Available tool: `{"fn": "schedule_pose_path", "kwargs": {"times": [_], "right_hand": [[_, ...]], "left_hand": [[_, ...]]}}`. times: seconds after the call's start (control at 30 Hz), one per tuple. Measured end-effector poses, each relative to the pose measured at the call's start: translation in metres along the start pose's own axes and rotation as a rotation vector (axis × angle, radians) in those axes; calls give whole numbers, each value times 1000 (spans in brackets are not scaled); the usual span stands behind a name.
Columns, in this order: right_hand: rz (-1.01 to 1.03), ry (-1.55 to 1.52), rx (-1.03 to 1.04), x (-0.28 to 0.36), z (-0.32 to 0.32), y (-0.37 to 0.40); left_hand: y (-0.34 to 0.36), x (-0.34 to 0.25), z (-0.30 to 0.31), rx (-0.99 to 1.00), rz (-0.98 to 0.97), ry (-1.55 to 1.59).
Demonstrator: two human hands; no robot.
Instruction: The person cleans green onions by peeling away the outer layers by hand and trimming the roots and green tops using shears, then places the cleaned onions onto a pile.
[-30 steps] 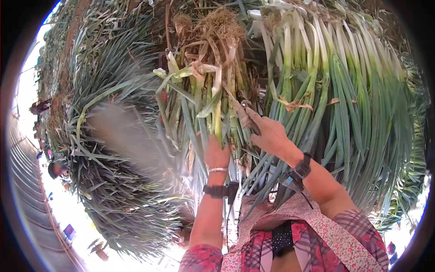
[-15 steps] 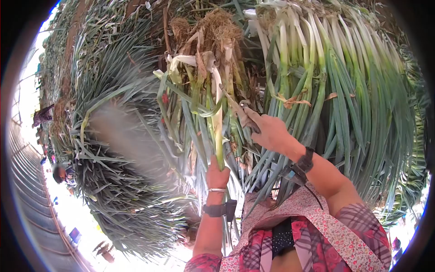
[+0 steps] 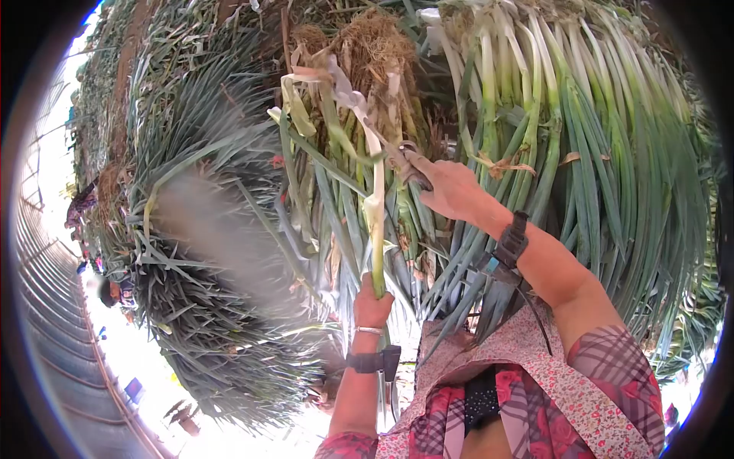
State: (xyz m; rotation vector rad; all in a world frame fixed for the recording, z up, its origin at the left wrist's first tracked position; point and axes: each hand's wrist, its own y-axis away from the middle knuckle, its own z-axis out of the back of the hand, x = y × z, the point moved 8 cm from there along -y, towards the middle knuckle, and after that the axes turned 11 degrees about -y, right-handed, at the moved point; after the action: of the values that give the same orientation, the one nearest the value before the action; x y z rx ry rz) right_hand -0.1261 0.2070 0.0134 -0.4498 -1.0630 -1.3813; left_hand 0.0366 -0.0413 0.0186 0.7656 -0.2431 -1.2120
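My left hand (image 3: 373, 308) is closed around the green part of a green onion stalk (image 3: 378, 195), low in the middle of the view. The stalk points up and away from me, its pale end uppermost. Loose peeled layers (image 3: 336, 122) hang off it toward the left. Just right of the stalk, my right hand (image 3: 451, 186) is wrapped round a narrow, soil-coated bladed tool (image 3: 399, 156), whose tip comes up against the stalk's pale upper part. Behind them lies a bunch of green onions with brown, tangled roots (image 3: 375, 42).
Green onions with white stems (image 3: 550, 73) lie in a thick layer on the right, leaves toward me. A large heap of green leaves (image 3: 214, 329) fills the left side. Beyond it is a ribbed metal surface (image 3: 57, 321), with a person (image 3: 118, 292) near it.
My left hand has drawn slightly down toward me with the stalk. My right hand and tool have moved up a little, and more peeled layer hangs from the stalk's upper part.
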Motion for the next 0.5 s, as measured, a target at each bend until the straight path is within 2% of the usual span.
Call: {"fn": "schedule_pose_path", "kwargs": {"times": [0.17,0.3,0.37,0.43,0.5], "right_hand": [[-19,-32,73,6,-1,22],[-20,-65,290,49,5,113],[-95,-13,488,57,-2,155],[-97,-22,478,59,-4,163],[-95,-35,462,54,-10,160]], "left_hand": [[0,-3,12,0,9,7],[3,-14,25,-61,-6,-13],[1,-12,22,-17,11,24],[1,-25,33,-95,-46,51],[2,-21,30,-32,2,51]]}}
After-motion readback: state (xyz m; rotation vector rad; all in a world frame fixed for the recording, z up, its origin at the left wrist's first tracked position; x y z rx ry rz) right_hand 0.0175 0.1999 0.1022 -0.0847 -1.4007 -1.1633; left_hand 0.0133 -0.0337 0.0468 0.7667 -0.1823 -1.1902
